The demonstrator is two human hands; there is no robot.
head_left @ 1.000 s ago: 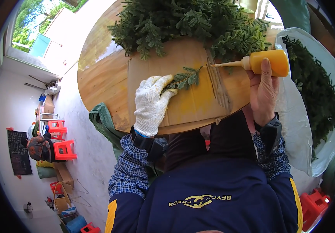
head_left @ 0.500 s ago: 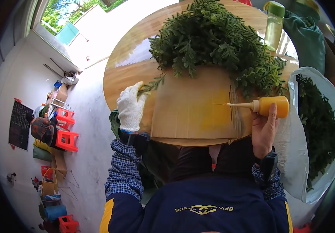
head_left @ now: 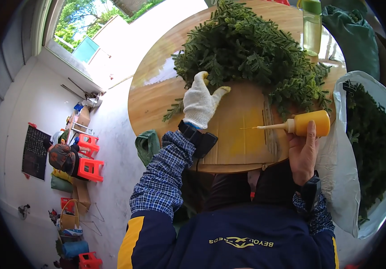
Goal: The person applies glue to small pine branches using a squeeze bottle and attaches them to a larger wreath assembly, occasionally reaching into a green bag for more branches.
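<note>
A white knit glove with yellowed fingertips covers my left hand [head_left: 201,101]. Its thumb and forefinger are spread apart with nothing between them, at the near edge of a heap of green artificial fir sprigs [head_left: 246,49]. Just left of the glove, a single fir sprig [head_left: 173,110] lies on the wood. My bare right hand [head_left: 303,152] grips a squeeze bottle [head_left: 311,124] of yellow-orange liquid, tipped on its side. Its long thin nozzle points left over a cardboard sheet [head_left: 224,150] stained yellow, and a thin yellow strand shows at the tip.
The round wooden table [head_left: 150,98] also bears a clear green-lidded bottle [head_left: 311,31]. At right stands a white sack [head_left: 340,179] filled with more fir sprigs [head_left: 372,152]. A green cloth [head_left: 147,146] hangs at the table's left edge. Red stools [head_left: 90,169] and a seated person [head_left: 63,157] are farther left.
My left hand has let go of the fir sprig, leaving it on the table, and moved right and away from me to the heap. My right hand holds the bottle nearly still.
</note>
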